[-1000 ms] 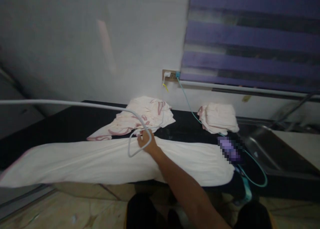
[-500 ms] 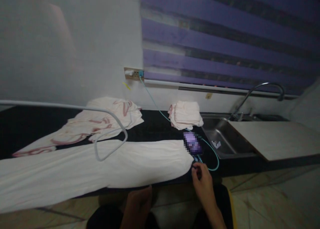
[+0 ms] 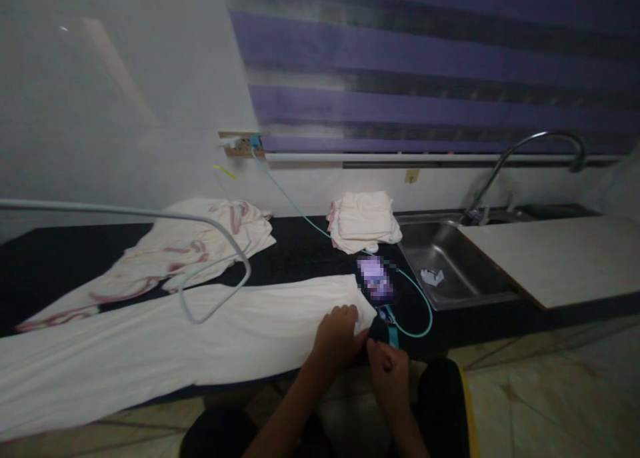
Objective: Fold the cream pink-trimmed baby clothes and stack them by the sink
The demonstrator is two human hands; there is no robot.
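White cloth (image 3: 200,338) end, now under left hand (image 3: 339,335) too.

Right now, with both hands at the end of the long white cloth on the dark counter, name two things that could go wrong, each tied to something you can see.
1. The left hand and right hand grip the cloth beside a phone on a teal cable; a tug may snag the cable and drag the phone.
2. The phone lies near the sink; it might slide in.
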